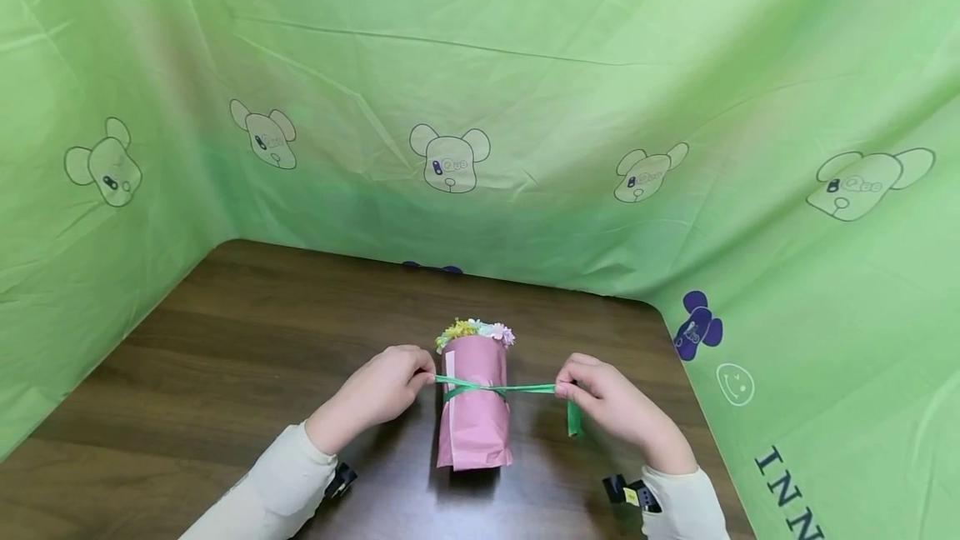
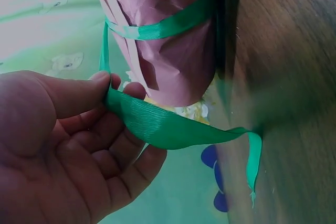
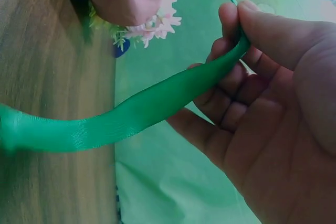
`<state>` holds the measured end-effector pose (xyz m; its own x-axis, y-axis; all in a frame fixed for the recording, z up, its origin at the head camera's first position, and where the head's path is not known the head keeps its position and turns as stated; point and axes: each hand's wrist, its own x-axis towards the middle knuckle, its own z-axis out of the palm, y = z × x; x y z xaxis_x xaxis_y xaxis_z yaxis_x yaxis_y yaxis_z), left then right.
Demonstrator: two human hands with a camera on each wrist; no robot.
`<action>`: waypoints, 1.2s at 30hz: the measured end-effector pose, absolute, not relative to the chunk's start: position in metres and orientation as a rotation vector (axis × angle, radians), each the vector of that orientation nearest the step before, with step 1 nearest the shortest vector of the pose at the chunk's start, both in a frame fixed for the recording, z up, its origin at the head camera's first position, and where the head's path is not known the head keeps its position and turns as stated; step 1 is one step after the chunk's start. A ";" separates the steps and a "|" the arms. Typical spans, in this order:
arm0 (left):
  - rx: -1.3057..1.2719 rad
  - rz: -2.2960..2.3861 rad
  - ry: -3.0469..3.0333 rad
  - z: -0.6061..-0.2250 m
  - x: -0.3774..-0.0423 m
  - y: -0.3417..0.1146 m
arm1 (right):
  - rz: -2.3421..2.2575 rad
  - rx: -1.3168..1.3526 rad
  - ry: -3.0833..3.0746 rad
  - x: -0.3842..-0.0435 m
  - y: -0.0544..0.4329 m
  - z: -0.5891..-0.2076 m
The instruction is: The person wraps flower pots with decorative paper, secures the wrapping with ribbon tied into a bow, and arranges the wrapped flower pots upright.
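Note:
A bouquet wrapped in pink paper (image 1: 477, 436) lies on the table, with yellow, white and pink flowers (image 1: 480, 329) showing at its far end. Round its middle runs a green ribbon (image 1: 532, 389), crossed at the front and stretched out to both sides. My left hand (image 1: 386, 382) pinches one end between thumb and forefinger; in the left wrist view the loose tail (image 2: 157, 124) drapes over the fingers. On the other side my right hand (image 1: 607, 398) pinches the opposite end, its tail (image 3: 157, 100) hanging down towards the table.
The brown wooden table (image 1: 285, 315) is enclosed by a green curtain (image 1: 450, 48) printed with bear heads, at the back and on both sides. Black wrist straps (image 1: 630, 493) sit at both cuffs, and pale sleeves (image 1: 273, 486) cover the forearms.

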<state>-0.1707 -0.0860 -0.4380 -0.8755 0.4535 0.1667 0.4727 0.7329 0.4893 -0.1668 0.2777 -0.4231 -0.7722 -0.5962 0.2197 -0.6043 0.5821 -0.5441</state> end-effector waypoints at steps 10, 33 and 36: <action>-0.819 -1.093 -3.018 -0.427 -0.174 -0.095 | 1.328 1.124 -2.717 -0.167 0.273 -0.421; -0.887 -1.406 -2.995 -0.417 -0.174 -0.112 | 1.770 0.859 -2.344 -0.168 0.238 -0.439; -0.832 -1.551 -2.925 -0.418 -0.174 -0.108 | 1.734 0.732 -2.307 -0.166 0.229 -0.440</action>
